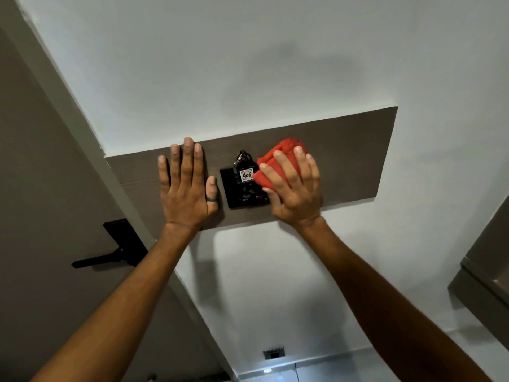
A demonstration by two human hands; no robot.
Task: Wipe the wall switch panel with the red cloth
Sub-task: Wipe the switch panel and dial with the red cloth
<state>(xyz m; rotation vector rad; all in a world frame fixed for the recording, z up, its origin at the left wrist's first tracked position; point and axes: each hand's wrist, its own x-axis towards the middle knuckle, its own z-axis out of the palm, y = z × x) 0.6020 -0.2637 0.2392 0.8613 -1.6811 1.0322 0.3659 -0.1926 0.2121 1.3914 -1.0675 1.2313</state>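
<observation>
Nearest the camera, two bare forearms rise from the lower corners toward the wall, the left from about 7 o'clock, the right from about 5 o'clock. The right hand (296,188) is the working grip: its fingers are spread and curled over a bunched red cloth (278,164), pressing it flat against the wall, with the cloth showing at the fingertips and along the hand's 10 o'clock side. The left hand (187,186) holds nothing; it lies open, palm flat, fingers pointing to 12 o'clock, braced on the brown board (352,158) that runs across the wall. Between the two hands sits the black switch panel (234,188), with a key tag (246,175) hanging over its upper middle. The cloth touches the panel's right edge, so the uncovered face lies at 9 o'clock from the grip, and the right hand is much the better placed. A leftward stroke looks like the next need, though the hanging tag stands in its path and may snag or swing.
</observation>
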